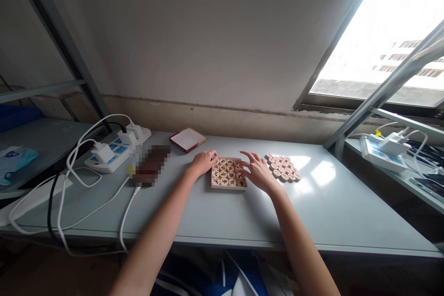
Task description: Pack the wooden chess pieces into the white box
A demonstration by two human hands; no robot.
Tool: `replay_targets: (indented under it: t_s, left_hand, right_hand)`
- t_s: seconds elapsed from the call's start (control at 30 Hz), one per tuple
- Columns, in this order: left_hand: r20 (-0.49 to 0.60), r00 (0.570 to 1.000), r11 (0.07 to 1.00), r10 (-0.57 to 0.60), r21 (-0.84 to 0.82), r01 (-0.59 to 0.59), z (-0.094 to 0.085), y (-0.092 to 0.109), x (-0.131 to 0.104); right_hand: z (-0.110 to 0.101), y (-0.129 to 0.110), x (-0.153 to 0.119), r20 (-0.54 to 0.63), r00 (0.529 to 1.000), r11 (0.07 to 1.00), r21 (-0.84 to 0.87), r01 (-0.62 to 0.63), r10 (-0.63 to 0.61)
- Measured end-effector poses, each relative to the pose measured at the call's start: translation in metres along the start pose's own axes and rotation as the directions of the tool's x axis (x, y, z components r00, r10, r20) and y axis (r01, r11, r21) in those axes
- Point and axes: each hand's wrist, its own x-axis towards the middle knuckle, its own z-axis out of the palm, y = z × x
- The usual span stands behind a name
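Observation:
A shallow wooden box [229, 188] filled with rows of round xiangqi pieces [224, 174] lies on the desk in front of me. The pieces carry dark characters. My left hand [204, 163] is closed against the box's far left corner, fingers together on the rim. Over the box's right side is my right hand [259, 173], its fingers spread apart; its fingertips are near the right-hand pieces, and whether they touch cannot be made out. Just beyond it, a block of loose xiangqi pieces [282, 168] with reddish characters sits directly on the desk.
A box lid [188, 140] lies upturned near the wall. At left are a power strip [118, 150] with plugs, white cables [71, 194] and a blurred brown object [150, 166]. Another power strip [383, 152] is on the right-hand desk. Metal posts [378, 95] frame the grey desk [312, 222].

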Motion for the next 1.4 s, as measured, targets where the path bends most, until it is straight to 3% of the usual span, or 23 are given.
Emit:
replay_targets:
  t_s: [0.37,0.5,0.6,0.7,0.8,0.93,1.1,1.3,1.4]
  left_hand:
    - [-0.002,1.000,1.000,-0.005,-0.012,0.005,0.002,-0.002,0.002]
    - [0.004,1.000,1.000,-0.013,-0.013,0.013,0.001,-0.001,0.001]
    - [0.000,1.000,1.000,-0.006,-0.029,0.006,0.002,-0.002,0.002]
    - [-0.003,1.000,0.997,-0.010,-0.080,0.010,0.002,-0.004,0.003]
    - [0.002,1.000,0.988,-0.023,-0.153,0.023,0.002,-0.007,0.004]
    - [0.015,0.999,0.971,-0.040,-0.234,0.042,0.001,-0.010,0.005]
    - [0.017,0.999,0.960,-0.050,-0.274,0.053,0.002,-0.012,0.006]
    - [0.029,0.999,0.954,-0.017,-0.299,0.024,0.000,-0.007,0.003]
    - [0.052,0.998,0.948,0.020,-0.318,-0.002,-0.002,-0.001,0.001]
  right_hand:
    - [0.006,0.008,0.000,0.011,1.000,0.998,-0.055,0.018,-0.018]
    - [0.001,0.006,0.000,-0.050,0.999,0.999,-0.051,-0.009,0.006]
    - [-0.001,0.011,0.000,-0.141,0.981,0.986,-0.081,-0.144,0.131]
    - [0.005,0.024,0.000,-0.181,0.931,0.934,-0.113,-0.339,0.316]
    - [0.016,0.038,0.001,-0.144,0.883,0.867,-0.174,-0.467,0.447]
    - [0.030,0.053,0.001,-0.041,0.849,0.823,-0.227,-0.521,0.526]
    - [0.029,0.058,-0.001,-0.056,0.875,0.863,-0.143,-0.484,0.481]
    - [0.021,0.048,-0.002,-0.051,0.956,0.954,-0.065,-0.293,0.290]
    - [0.023,0.048,-0.001,-0.108,0.966,0.968,-0.065,-0.242,0.235]
